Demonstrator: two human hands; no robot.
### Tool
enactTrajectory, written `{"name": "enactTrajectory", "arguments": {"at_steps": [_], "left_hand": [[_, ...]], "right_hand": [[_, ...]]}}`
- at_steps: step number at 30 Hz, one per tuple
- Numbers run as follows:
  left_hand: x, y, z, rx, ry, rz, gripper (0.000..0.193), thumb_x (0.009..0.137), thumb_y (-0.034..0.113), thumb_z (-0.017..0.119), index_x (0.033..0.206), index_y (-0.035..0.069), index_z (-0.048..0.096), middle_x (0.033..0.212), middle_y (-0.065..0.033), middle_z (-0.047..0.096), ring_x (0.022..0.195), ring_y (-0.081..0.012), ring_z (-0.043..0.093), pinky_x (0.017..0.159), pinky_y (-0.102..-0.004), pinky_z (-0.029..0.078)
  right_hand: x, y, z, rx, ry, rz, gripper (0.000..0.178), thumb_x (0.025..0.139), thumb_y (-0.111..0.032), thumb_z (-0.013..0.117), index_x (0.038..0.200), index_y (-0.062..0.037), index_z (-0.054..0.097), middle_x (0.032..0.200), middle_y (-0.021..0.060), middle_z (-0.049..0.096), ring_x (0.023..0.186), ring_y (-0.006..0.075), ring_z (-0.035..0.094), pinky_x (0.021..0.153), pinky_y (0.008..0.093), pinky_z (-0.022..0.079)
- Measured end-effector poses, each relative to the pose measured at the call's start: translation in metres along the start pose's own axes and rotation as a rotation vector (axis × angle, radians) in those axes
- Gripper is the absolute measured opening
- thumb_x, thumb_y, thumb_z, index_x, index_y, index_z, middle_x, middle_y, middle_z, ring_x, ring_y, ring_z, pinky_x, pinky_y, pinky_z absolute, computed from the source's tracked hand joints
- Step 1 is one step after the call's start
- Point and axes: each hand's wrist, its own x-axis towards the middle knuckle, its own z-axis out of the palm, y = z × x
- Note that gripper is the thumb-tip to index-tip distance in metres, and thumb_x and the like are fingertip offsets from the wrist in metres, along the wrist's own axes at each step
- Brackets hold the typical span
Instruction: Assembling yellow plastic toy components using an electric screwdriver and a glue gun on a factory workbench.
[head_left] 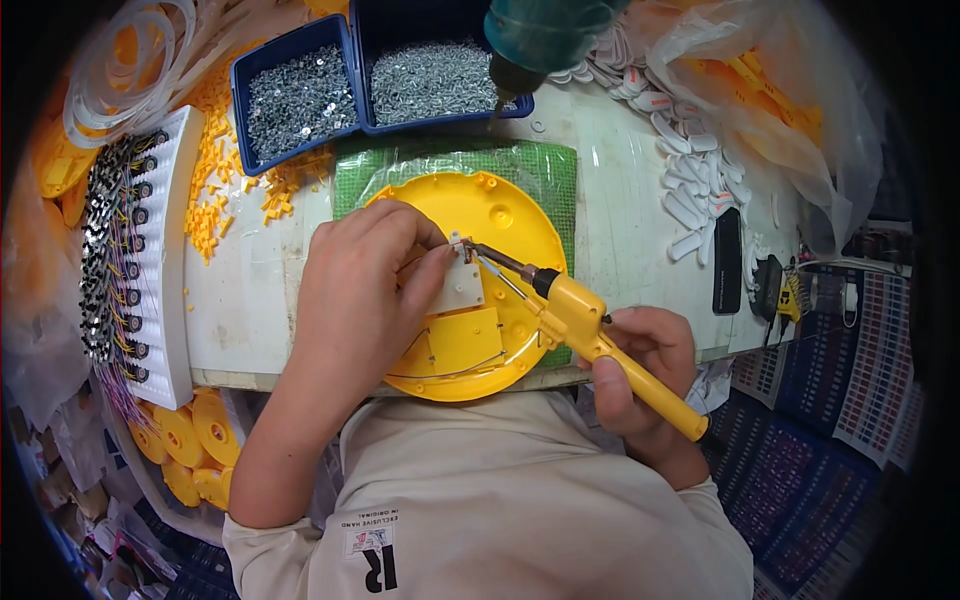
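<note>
In my right hand [645, 370] is a yellow soldering iron [600, 325] with a thin feed tube along its side. Its tip points left and meets a small metal-and-wire spot at the top of a white plastic part [460, 290]. That part lies inside a round yellow plastic shell [535, 215], above a yellow square panel [465, 340] edged by a dark wire. My left hand [360, 275] is closed in a pinch beside the tip; what its fingertips hold is too small to make out. A green mat [355, 160] lies under the shell.
Blue bins of metal screws [430, 85] stand at the back, below a hanging teal power screwdriver [540, 35]. On the left, a white foam tray [178, 260] holds wired round components near small yellow pieces [205, 190]. White strips [695, 190] and a black bar [727, 260] lie right.
</note>
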Motion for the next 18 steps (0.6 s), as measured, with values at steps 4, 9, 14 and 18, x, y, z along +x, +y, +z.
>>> {"name": "enactTrajectory", "arguments": {"at_steps": [4, 9, 14, 18], "left_hand": [[0.0001, -0.0002, 0.0003, 0.014, 0.004, 0.012, 0.013, 0.084, 0.007, 0.077, 0.081, 0.002, 0.065, 0.078, -0.0087, 0.066, 0.074, -0.029, 0.064, 0.068, -0.0421, 0.047], [-0.0002, -0.0001, 0.0014, 0.005, -0.006, -0.008, 0.013, 0.084, 0.007, 0.077, 0.082, 0.003, 0.066, 0.079, -0.008, 0.066, 0.075, -0.0287, 0.065, 0.069, -0.0421, 0.046], [-0.0018, -0.0011, 0.0029, 0.059, -0.01, -0.002, 0.011, 0.085, 0.008, 0.077, 0.085, 0.005, 0.067, 0.085, -0.0063, 0.067, 0.082, -0.0276, 0.066, 0.074, -0.0413, 0.045], [-0.002, -0.0008, 0.0038, 0.053, -0.015, -0.013, 0.011, 0.085, 0.009, 0.077, 0.085, 0.005, 0.067, 0.085, -0.006, 0.067, 0.083, -0.0276, 0.066, 0.075, -0.0412, 0.045]], "right_hand": [[-0.0002, 0.0026, -0.0013, -0.056, -0.01, -0.04, 0.041, 0.096, -0.013, 0.064, 0.129, 0.0007, 0.043, 0.096, 0.0144, 0.066, 0.08, 0.0137, 0.063, 0.075, 0.0287, 0.055], [0.0039, -0.0009, 0.0021, 0.043, 0.047, -0.061, 0.043, 0.096, -0.013, 0.064, 0.132, 0.0018, 0.043, 0.097, 0.0151, 0.066, 0.08, 0.014, 0.064, 0.075, 0.0287, 0.055], [0.0018, -0.0004, 0.0001, 0.029, 0.01, -0.021, 0.044, 0.096, -0.014, 0.064, 0.132, 0.002, 0.044, 0.098, 0.0148, 0.067, 0.081, 0.0145, 0.064, 0.077, 0.0291, 0.056], [-0.0002, 0.0014, -0.0004, -0.016, -0.001, -0.01, 0.043, 0.097, -0.014, 0.064, 0.131, 0.0015, 0.044, 0.099, 0.015, 0.067, 0.081, 0.0144, 0.065, 0.078, 0.0291, 0.056]]}}
